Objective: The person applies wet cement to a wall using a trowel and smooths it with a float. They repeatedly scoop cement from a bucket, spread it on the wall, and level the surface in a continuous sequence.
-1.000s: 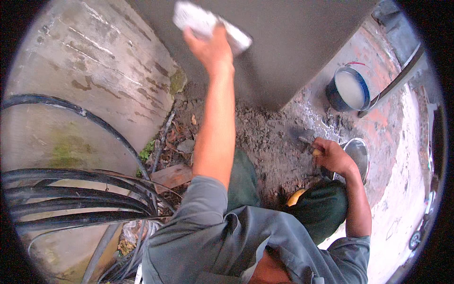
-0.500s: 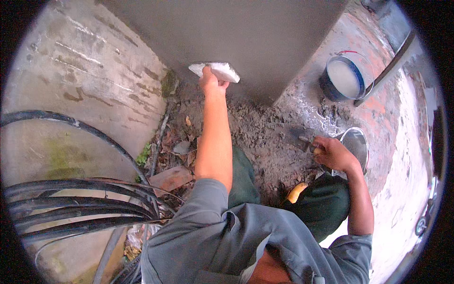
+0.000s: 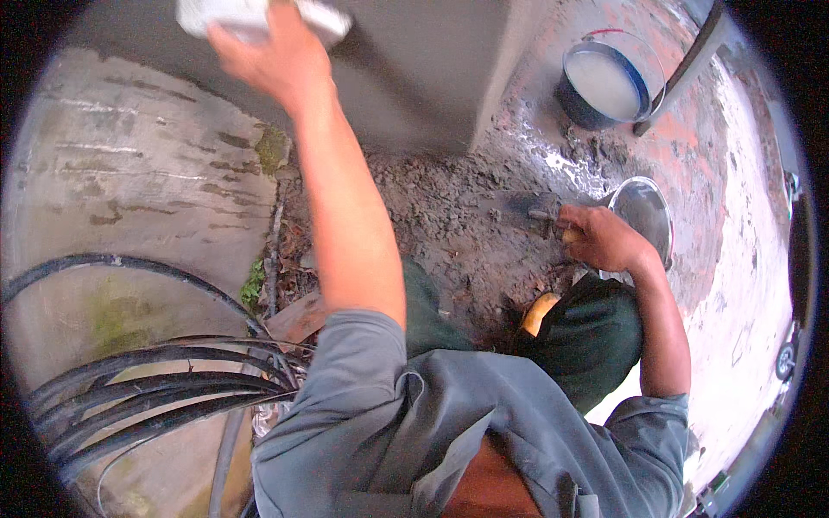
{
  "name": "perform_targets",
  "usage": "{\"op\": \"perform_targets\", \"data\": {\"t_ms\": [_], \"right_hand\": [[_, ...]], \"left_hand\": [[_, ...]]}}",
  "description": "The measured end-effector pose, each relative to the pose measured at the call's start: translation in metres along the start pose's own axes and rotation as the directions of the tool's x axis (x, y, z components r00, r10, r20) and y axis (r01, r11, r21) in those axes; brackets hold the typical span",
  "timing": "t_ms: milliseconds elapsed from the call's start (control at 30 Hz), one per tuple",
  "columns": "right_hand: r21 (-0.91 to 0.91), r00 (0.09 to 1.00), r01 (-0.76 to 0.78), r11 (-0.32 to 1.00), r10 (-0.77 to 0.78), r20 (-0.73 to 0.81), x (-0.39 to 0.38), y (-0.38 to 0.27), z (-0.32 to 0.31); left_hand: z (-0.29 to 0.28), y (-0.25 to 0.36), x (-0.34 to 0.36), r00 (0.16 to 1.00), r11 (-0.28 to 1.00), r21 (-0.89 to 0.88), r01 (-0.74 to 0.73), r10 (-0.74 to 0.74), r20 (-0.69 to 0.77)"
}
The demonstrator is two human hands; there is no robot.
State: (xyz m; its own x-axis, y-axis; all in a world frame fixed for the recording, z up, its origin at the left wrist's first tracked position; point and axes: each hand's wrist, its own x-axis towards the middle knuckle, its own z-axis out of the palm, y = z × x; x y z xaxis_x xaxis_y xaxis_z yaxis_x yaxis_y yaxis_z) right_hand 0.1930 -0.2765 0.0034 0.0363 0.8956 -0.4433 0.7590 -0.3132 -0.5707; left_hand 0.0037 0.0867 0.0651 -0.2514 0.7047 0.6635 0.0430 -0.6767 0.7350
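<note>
My left hand (image 3: 289, 69) grips a white foam-like block (image 3: 200, 14) against the smooth grey plastered wall (image 3: 432, 73), at its upper left. The block's far edge runs close to the top of the view, and a darker streak marks the plaster beside it. Lower down on the right, my right hand (image 3: 604, 237) is closed round the light handle of a trowel (image 3: 525, 205). The trowel's dark blade is held low over the muddy ground, hard to tell from the soil. Just past that hand stands a metal-rimmed bucket (image 3: 641, 183), partly covered by it.
A dark bucket (image 3: 566, 91) of cloudy liquid stands at the far right, a dark bar beside it. Thick black cables (image 3: 164, 380) curve in at the left, before a stained concrete wall (image 3: 173, 190). A brick (image 3: 298, 318) and a yellow shoe tip (image 3: 540, 312) lie near my legs.
My left hand has swept the white block up and leftward along the wall. The right hand keeps hold of the trowel, nearly in place. The whole view has shifted slightly.
</note>
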Motion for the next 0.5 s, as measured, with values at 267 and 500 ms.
{"op": "perform_targets", "data": {"t_ms": [267,500], "right_hand": [[0.022,0.999,-0.02,1.0,0.019,0.051,-0.023,0.022,-0.002],[-0.032,0.992,0.117,0.993,-0.115,0.05,-0.02,0.046,0.002]], "left_hand": [[-0.018,-0.161,-0.248,0.303,0.27,-0.268,0.925,-0.949,0.089],[0.0,-0.104,-0.222,0.163,0.082,-0.422,0.903,-0.973,0.161]]}}
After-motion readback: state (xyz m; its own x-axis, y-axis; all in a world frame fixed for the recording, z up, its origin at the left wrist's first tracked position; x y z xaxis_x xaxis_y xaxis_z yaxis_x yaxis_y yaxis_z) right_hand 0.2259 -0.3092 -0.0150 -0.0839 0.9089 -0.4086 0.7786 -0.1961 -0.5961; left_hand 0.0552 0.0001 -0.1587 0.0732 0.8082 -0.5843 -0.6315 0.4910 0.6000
